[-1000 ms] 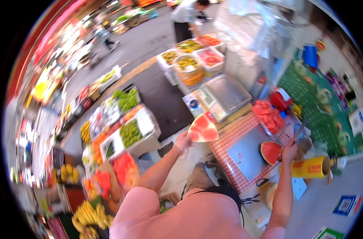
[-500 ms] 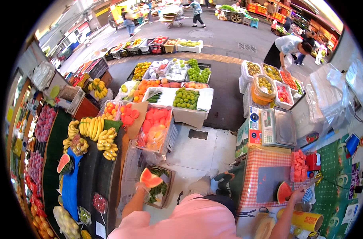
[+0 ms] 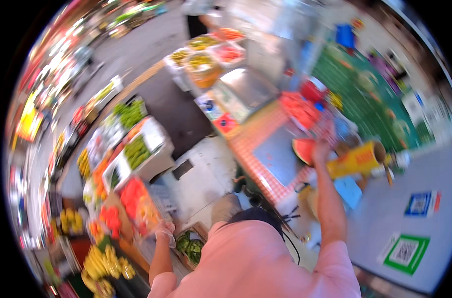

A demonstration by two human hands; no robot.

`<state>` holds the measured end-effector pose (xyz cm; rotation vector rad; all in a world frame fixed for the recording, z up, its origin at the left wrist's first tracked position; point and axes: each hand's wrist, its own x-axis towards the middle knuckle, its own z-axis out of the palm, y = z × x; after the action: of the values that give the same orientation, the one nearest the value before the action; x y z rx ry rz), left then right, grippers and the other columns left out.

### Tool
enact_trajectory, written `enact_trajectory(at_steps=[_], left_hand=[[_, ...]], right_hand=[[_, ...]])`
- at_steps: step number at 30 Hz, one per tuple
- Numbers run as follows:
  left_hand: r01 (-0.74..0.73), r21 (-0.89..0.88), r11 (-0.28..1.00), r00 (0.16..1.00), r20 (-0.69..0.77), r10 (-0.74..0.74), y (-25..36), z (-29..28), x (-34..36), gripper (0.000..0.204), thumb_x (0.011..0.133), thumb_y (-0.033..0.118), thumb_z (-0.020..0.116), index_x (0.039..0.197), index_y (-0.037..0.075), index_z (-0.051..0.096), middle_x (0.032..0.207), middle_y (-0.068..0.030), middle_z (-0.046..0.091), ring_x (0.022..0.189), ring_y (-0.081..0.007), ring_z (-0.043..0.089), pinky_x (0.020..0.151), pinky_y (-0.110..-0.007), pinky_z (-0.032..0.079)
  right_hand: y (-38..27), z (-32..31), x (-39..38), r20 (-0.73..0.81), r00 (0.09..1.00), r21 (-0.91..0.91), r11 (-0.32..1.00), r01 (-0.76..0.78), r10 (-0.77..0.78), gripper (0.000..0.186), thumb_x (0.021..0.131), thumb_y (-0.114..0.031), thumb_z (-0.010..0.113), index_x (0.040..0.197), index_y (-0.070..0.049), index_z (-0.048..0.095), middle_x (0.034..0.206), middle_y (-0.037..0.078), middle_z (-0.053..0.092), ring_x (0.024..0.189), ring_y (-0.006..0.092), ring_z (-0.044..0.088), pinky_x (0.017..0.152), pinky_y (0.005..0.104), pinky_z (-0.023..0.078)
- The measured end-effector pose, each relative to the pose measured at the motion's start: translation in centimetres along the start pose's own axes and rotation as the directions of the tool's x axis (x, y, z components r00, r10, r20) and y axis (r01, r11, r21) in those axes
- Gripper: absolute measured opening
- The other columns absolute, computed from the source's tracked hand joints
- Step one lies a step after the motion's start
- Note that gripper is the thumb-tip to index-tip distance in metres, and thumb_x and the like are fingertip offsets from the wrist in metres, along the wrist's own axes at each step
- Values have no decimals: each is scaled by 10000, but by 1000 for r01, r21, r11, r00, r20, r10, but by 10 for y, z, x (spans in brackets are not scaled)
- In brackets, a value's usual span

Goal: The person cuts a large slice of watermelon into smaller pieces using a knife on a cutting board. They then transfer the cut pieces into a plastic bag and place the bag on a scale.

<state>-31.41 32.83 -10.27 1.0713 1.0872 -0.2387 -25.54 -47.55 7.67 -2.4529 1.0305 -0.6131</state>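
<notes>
My left hand [image 3: 165,229], in a clear plastic glove, is beside the box of bagged red and orange cut fruit [image 3: 136,204]. Motion blurs its fingers, and no melon wedge shows clearly in it. Over the checked counter, my right hand [image 3: 322,152] is closed on a knife [image 3: 328,128], whose blade is only a smeared streak. Touching or close beside that hand is a cut watermelon piece [image 3: 302,150], red with a dark green rind, at the edge of a grey cutting board [image 3: 279,153].
Bagged red melon chunks [image 3: 299,108] and a yellow tube [image 3: 357,160] stand near my right hand. A scale [image 3: 248,92] sits farther along the counter. Whole watermelons [image 3: 190,247] lie low beside my left forearm. Bananas [image 3: 104,263] and fruit boxes [image 3: 136,151] line the left side.
My view has swung right toward the counter and blurred. The melon wedge held up in my left hand no longer shows there; that hand is now at the fruit box.
</notes>
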Motion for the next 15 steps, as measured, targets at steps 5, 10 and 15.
enact_trajectory(at_steps=[5, 10, 15], left_hand=[[-177, 459, 871, 943, 333, 16, 42, 262, -17, 277, 878, 233, 683, 1051, 30, 609, 803, -108, 634, 628, -209, 616, 557, -321, 521], [-539, 582, 609, 553, 790, -266, -12, 523, -85, 238, 933, 228, 633, 1104, 62, 641, 843, -30, 633, 731, -118, 622, 633, -280, 531], [-731, 483, 482, 134, 795, -592, -116, 654, -135, 528, 874, 16, 623, 1379, 35, 472, 889, -98, 666, 770, -162, 643, 663, -310, 551]], right_hand=[[-73, -48, -70, 362, 929, -84, 990, 114, -76, 396, 983, -372, 472, 1010, 10, 573, 768, 249, 660, 731, 436, 655, 627, 543, 507], [-7, -34, -47, 17, 921, -120, 915, -385, 390, 411, 962, -382, 507, 1064, 14, 547, 793, 268, 661, 773, 449, 654, 714, 539, 509], [-7, -33, -47, 77, 750, -298, 733, -612, 657, 374, 934, -319, 506, 1080, 24, 538, 995, 301, 655, 940, 443, 642, 831, 528, 494]])
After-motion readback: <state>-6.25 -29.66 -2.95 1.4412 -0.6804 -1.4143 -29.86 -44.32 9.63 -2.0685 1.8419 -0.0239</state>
